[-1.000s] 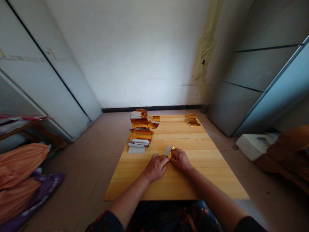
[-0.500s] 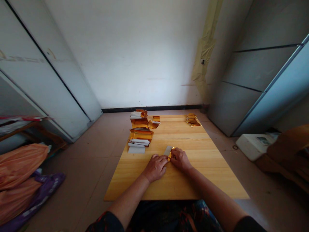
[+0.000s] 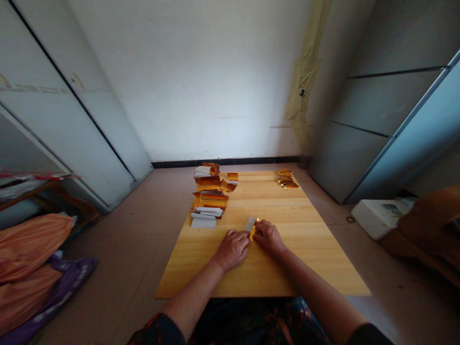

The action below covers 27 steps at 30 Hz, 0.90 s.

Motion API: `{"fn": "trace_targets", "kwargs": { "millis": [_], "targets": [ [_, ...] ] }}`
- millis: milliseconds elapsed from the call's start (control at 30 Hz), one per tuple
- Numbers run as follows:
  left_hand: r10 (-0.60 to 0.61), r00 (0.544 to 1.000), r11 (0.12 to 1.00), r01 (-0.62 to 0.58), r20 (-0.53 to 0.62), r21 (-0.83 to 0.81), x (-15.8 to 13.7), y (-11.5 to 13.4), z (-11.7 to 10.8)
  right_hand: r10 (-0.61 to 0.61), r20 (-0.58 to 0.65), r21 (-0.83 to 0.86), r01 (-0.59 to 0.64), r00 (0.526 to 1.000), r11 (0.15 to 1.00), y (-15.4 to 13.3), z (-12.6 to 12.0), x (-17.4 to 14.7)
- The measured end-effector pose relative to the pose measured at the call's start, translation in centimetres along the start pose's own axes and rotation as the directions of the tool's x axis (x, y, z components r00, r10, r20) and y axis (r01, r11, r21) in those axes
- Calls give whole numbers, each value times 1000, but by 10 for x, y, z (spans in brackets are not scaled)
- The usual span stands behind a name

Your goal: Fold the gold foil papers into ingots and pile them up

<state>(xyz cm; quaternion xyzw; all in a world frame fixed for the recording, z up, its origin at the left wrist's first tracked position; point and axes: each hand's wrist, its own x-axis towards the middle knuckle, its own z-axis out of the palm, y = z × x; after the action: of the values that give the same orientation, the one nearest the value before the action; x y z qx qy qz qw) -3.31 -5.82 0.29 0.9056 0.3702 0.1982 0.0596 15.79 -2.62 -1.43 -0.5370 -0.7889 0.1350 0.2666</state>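
Note:
A small sheet of gold foil paper with a grey-white back [image 3: 250, 223] lies near the middle of the wooden table [image 3: 266, 278]. My left hand [image 3: 233, 249] presses its fingers onto the sheet's left and near side. On the right side, my right hand [image 3: 269, 236] pinches the sheet's gold edge between curled fingers. Part of the sheet is hidden under both hands. Beyond my left hand are stacks of gold foil paper [image 3: 210, 199], some with white backs up. Several folded gold paper pieces [image 3: 287, 178] lie in a row at the far right corner.
A white wall [image 3: 215, 96] stands behind the table. Grey cabinets [image 3: 362, 115] flank the right, and pale cabinet doors [image 3: 89, 120] the left. On the floor are a white box [image 3: 373, 218] at right and orange cloth [image 3: 32, 244] over a purple bag [image 3: 72, 282] at left.
Almost nothing differs. My left fingers have shifted very slightly at the sheet, while my right hand stays in place on its edge.

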Motion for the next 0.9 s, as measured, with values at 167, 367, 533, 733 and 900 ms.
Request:
{"fn": "trace_targets", "kwargs": {
  "millis": [167,367,533,733,900],
  "targets": [
    [-20,1000,1000,20,9,11,0,2,-2,5,-5,0,-5,1000,1000,-1,-1,1],
    [-10,1000,1000,9,19,27,-1,4,-3,-1,-4,3,1,1000,1000,-3,-2,1],
    [-16,1000,999,15,12,44,-1,3,-2,-38,-8,112,39,999,993,7,0,3],
    [-23,1000,999,22,8,45,0,3,-1,-131,-45,290,138,990,947,25,-7,6],
    [-29,1000,999,29,-3,40,1,3,-1,-97,-10,248,96,995,964,17,-10,6]
  ]
}}
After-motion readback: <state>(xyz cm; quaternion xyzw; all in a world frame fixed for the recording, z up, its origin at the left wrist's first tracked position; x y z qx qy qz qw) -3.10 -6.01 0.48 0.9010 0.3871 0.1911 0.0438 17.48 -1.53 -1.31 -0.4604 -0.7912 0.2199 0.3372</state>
